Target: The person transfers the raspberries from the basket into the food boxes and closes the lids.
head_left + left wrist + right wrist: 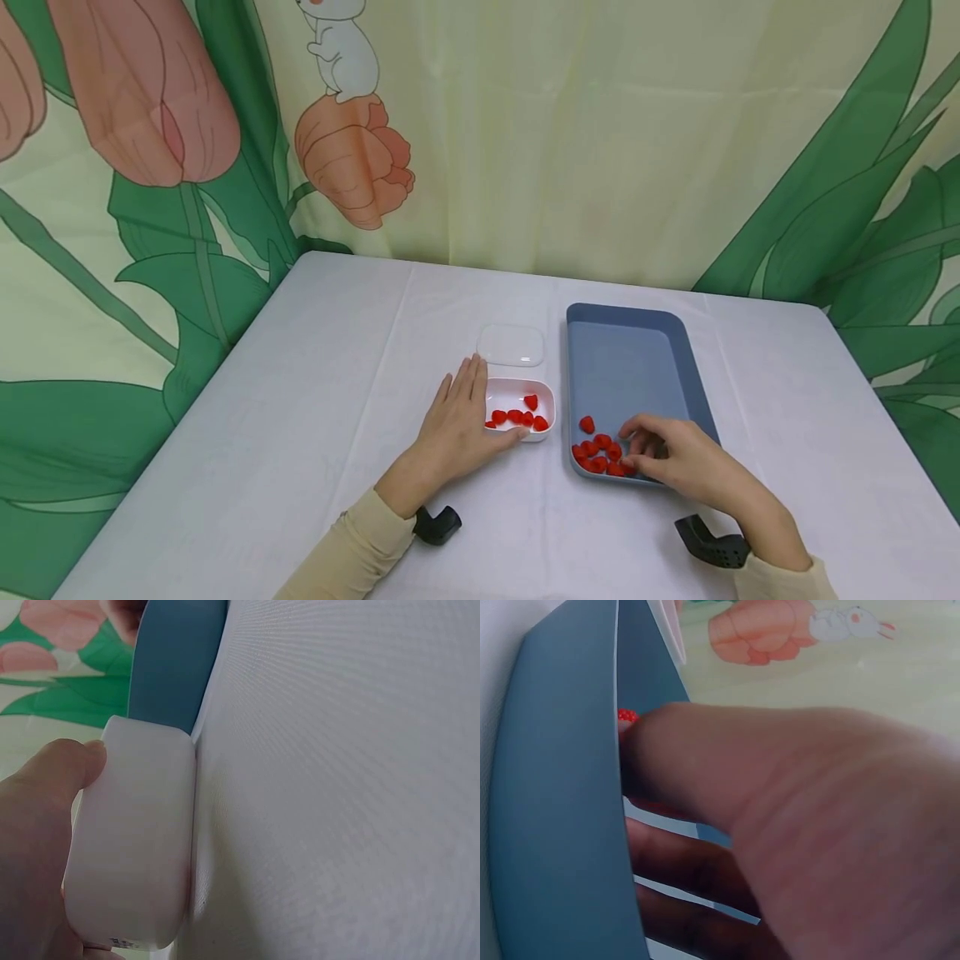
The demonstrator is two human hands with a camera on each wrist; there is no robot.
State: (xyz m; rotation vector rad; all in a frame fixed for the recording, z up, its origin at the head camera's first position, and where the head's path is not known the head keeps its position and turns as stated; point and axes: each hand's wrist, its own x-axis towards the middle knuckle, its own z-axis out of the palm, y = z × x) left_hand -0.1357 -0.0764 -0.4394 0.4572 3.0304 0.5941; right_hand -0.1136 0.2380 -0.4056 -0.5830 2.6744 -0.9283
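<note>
Several red raspberries [514, 416] lie in a small white box [553, 410]. My left hand [457, 425] rests against the box's left side with its fingers straight, the thumb at the near rim. In the left wrist view that thumb touches the upper edge of the box [135, 832]. More raspberries [597, 463] are gathered in the near left corner of a blue-grey tray [630, 358]. Over that corner my right hand [678, 458] bends its fingers, thumb and fingertips apart beside the raspberries. In the right wrist view a raspberry [628, 715] shows near the thumb, partly hidden.
A clear lid [511, 345] lies behind the white box. The tray's raised wall [562, 787] stands in front of the right fingers in the right wrist view. A white cloth [360, 350] covers the table, and a printed curtain [562, 150] hangs behind it.
</note>
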